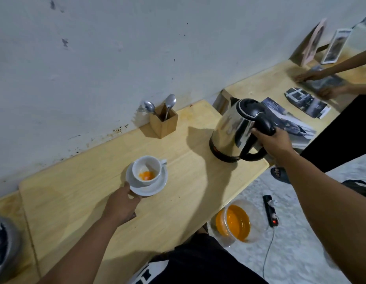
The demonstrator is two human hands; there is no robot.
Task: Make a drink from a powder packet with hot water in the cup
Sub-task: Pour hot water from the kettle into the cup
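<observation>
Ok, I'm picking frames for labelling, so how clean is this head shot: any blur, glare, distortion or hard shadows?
Head view: wide-angle bend tilts the table and wall; the cup with orange powder and the kettle are fairly sharp; kettle steel mirrors the room without blown glare; soft shadows fall beside the kettle and under the left hand; edges smear, notably the dark object at lower left; right hand reads clearly.
</observation>
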